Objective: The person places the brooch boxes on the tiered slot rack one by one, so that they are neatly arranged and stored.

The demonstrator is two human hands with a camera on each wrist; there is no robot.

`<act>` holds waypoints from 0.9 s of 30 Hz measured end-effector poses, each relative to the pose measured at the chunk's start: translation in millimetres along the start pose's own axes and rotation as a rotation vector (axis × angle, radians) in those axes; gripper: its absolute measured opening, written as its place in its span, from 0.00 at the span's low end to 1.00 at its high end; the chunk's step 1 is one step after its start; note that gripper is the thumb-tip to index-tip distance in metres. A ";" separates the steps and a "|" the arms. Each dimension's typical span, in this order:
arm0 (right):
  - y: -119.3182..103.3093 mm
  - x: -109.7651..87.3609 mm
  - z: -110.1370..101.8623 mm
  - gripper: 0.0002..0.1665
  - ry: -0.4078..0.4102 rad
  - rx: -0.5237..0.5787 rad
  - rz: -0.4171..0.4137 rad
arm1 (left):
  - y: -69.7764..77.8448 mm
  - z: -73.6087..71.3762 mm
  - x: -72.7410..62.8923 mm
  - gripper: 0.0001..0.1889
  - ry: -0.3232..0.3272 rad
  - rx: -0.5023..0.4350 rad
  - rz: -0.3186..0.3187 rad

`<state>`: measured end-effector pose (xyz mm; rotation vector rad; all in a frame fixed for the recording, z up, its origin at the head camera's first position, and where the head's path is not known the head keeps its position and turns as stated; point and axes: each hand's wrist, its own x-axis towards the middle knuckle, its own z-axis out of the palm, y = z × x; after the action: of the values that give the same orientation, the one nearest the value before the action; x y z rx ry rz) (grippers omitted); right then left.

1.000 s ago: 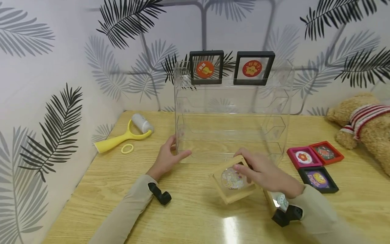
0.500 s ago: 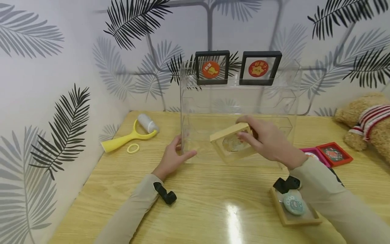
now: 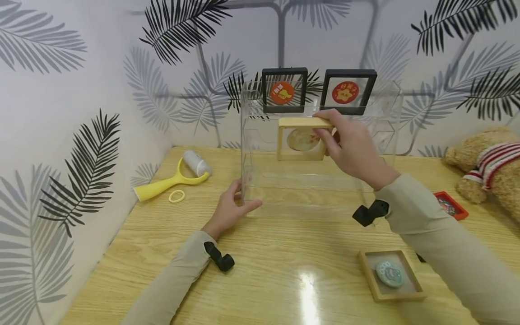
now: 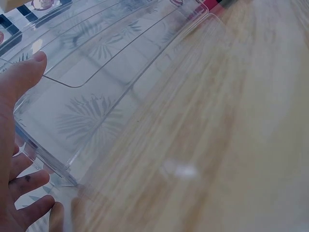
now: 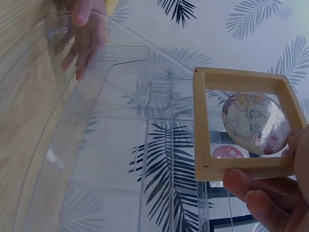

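Note:
My right hand (image 3: 352,151) pinches a square beige-framed clear display case (image 3: 298,122) by its upper right corner. A round badge (image 5: 256,123) with a cartoon face shows inside the case. The case is upright in front of the middle tiers of a clear acrylic rack (image 3: 284,180); whether it touches a tier I cannot tell. At the rack's lower left corner rests my left hand (image 3: 227,211), thumb (image 4: 26,72) stretched across the front, loosely spread fingers along the outer side. Two black-framed cases (image 3: 285,109) (image 3: 343,111) stand on the top tier.
Another beige-framed case (image 3: 375,291) with a green badge lies at front right. A red-framed case (image 3: 459,212) lies partly behind my right sleeve. At far right is a teddy bear (image 3: 499,167); at left, a yellow slingshot-shaped item (image 3: 162,186), a grey-white cylinder (image 3: 196,162) and a yellow ring (image 3: 176,196).
My right hand has lifted the beige-framed case from low over the table up to the rack's middle, turning it upright. The left hand has kept its place at the rack's corner.

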<state>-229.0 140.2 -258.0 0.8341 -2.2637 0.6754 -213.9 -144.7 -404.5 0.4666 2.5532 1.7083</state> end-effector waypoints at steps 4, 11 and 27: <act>-0.6 14.2 -0.8 0.16 0.005 0.042 0.061 | 4.5 1.6 -2.1 0.36 -0.003 -0.006 -0.005; 4.3 30.0 8.6 0.14 0.050 0.043 0.132 | -27.6 2.7 8.8 0.37 0.030 0.012 0.018; 12.0 32.2 35.6 0.21 -0.187 0.026 0.205 | -28.7 3.8 9.6 0.37 0.030 0.017 0.022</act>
<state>-270.2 113.3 -262.3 0.7082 -2.5385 0.7466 -228.9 -148.8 -430.8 0.4749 2.5944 1.7156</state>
